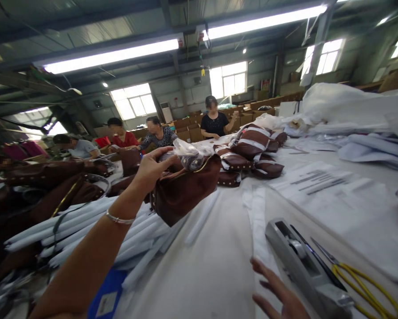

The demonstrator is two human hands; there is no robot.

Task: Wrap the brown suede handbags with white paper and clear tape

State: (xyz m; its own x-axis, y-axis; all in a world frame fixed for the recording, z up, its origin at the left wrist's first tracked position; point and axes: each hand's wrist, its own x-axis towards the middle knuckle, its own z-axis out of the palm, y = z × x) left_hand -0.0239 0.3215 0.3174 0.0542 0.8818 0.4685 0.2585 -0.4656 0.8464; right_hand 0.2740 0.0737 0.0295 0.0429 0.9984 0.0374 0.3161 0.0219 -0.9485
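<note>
My left hand (155, 166) is closed on the top of a brown leather bag (189, 190), which it holds up over the table. Clear plastic wrapping (189, 155) bulges from the bag's zipped opening beside my fingers, and studs line its side. Low in the view, my right hand (278, 292) has its fingers spread with nothing in them. Close to its right lies a grey tape dispenser (295, 252), and past that yellow-handled scissors (355, 279) with a dark pen-like tool (315, 257) alongside.
Brown bags with white bands (252, 146) are piled ahead. Rolled white paper bundles (86, 221) and more brown bags (52, 177) lie left. A blue box (107, 292) stands below my left arm. White sheets (332, 190) cover the right side. Several people work across the table.
</note>
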